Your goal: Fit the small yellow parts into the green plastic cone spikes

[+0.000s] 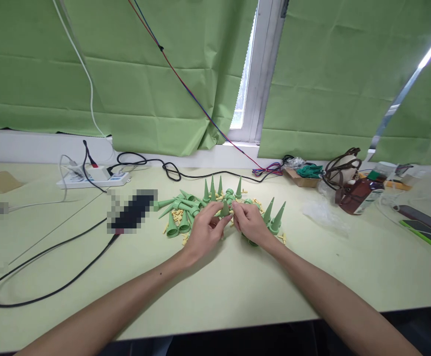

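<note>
Between thumb and fingers, my left hand (205, 231) grips a green plastic spike (224, 208), its cone pointing up. My right hand (251, 222) is closed in a pinch close beside that spike; whatever sits in its fingertips is too small to make out. Left of my hands lies a heap of hollow green spikes (172, 227), mixed with small yellow plastic pieces (178, 216). Several spikes stand point up behind my hands, one of them a tall spike (239, 189). Two more upright spikes (276, 220) are right of my right hand, and my hands hide part of the pile.
A blurred-out dark device (133, 212) with a black cable (52, 299) lies on the left of the table (215, 301). Behind it is a white power strip (92, 180). On the right are a plastic bag (324, 215), a small cardboard box (302, 179) and a dark red bottle (361, 195).
</note>
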`<state>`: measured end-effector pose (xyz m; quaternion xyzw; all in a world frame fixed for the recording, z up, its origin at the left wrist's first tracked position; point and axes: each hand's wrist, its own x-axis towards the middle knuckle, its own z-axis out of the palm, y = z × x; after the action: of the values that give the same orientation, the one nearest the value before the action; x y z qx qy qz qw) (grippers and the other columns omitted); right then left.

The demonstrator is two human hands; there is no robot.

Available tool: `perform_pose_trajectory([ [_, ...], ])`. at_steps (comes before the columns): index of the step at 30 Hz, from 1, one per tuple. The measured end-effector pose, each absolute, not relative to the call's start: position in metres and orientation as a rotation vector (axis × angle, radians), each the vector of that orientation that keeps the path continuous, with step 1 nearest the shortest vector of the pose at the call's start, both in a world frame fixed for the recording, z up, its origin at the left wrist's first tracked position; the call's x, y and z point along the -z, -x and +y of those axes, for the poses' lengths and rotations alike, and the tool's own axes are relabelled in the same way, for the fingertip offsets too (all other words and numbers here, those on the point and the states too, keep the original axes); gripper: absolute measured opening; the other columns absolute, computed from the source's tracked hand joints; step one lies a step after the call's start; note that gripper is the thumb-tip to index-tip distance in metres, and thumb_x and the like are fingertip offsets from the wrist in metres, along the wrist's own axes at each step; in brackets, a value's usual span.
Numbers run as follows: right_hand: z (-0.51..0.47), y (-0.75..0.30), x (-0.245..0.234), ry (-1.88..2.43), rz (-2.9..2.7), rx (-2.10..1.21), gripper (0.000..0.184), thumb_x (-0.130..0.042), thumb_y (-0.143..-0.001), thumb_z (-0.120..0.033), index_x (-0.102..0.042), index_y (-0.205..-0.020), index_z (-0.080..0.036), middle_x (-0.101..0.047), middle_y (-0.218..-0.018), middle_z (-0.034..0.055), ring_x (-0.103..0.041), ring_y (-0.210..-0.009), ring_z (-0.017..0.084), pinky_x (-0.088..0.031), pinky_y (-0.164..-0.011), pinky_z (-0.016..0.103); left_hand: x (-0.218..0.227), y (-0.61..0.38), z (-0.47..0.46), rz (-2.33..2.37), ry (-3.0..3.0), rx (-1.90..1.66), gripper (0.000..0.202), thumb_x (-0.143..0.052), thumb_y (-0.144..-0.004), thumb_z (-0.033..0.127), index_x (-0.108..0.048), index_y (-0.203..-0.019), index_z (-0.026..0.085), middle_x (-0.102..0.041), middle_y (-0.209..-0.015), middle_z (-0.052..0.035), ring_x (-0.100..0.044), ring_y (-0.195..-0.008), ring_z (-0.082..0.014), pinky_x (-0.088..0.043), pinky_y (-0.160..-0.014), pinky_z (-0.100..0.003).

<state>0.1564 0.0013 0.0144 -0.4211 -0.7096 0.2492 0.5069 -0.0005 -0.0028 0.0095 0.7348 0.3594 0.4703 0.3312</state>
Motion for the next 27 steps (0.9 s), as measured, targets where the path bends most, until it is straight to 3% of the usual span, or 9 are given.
perform_pose_trajectory([
  [3, 0.0025, -0.1564, -0.0144, 1.031, -1.708, -0.589, 0.06, -0.036, -0.099, -0.051, -0.038, -0.046, -0.022, -0.042, -0.041, -0.0019, -0.041, -0.042, 0.011, -0.034, -0.051, 0.028, -0.0081, 0.0008, -0.0021, 0.921, -1.957, -1.258, 0.017, -0.057, -0.092, 0.036, -0.062, -0.098, 0.021, -0.057, -0.111, -0.0062, -0.053, -0.049, -0.0051, -0.047, -0.043, -0.022],
  [9, 0.0033, -0.1566, -0.0125, 1.026, -1.707, -0.582, 0.058, -0.037, -0.099, -0.05, -0.038, -0.048, -0.022, -0.042, -0.042, -0.0022, -0.041, -0.042, 0.012, -0.034, -0.05, 0.027, -0.0085, 0.001, -0.0021, 0.945, -2.009, -1.286, 0.016, -0.057, -0.092, 0.034, -0.064, -0.099, 0.022, -0.054, -0.113, -0.0062, -0.053, -0.054, -0.005, -0.05, -0.047, -0.022],
  [16, 0.0047, -0.1573, -0.0128, 1.023, -1.65, -0.586, 0.053, -0.038, -0.1, -0.05, -0.042, -0.056, -0.021, -0.046, -0.047, -0.0029, -0.044, -0.046, 0.011, -0.037, -0.052, 0.026, -0.0105, -0.0012, -0.0042, 1.048, -1.941, -1.248, 0.032, -0.057, -0.092, 0.039, -0.049, -0.118, 0.023, -0.055, -0.118, -0.0085, -0.061, -0.066, -0.0101, -0.05, -0.05, -0.022],
  [20, 0.0037, -0.1583, -0.0145, 1.031, -1.591, -0.62, 0.048, -0.039, -0.1, -0.051, -0.045, -0.063, -0.021, -0.047, -0.052, -0.0036, -0.045, -0.047, 0.011, -0.038, -0.052, 0.025, -0.0127, -0.0005, -0.0047, 1.081, -1.803, -1.217, 0.032, -0.055, -0.093, 0.043, -0.046, -0.116, 0.023, -0.061, -0.095, -0.0035, -0.061, -0.059, -0.0106, -0.048, -0.047, -0.022],
  [23, 0.0028, -0.1584, -0.0152, 1.011, -1.569, -0.643, 0.045, -0.041, -0.1, -0.05, -0.045, -0.066, -0.021, -0.048, -0.055, -0.0038, -0.046, -0.047, 0.01, -0.037, -0.051, 0.024, -0.0142, 0.0001, -0.0033, 1.041, -1.725, -1.199, 0.028, -0.047, -0.096, 0.049, -0.049, -0.103, 0.022, -0.056, -0.069, 0.0028, -0.057, -0.051, -0.0113, -0.046, -0.045, -0.022],
  [27, 0.0024, -0.1576, -0.0153, 0.965, -1.59, -0.693, 0.043, -0.043, -0.099, -0.05, -0.046, -0.067, -0.021, -0.047, -0.054, -0.0046, -0.045, -0.046, 0.01, -0.037, -0.049, 0.024, -0.0145, 0.0, -0.0002, 0.94, -1.686, -1.145, 0.041, -0.039, -0.097, 0.056, -0.054, -0.086, 0.019, -0.054, -0.061, 0.0015, -0.056, -0.048, -0.0129, -0.043, -0.041, -0.023],
])
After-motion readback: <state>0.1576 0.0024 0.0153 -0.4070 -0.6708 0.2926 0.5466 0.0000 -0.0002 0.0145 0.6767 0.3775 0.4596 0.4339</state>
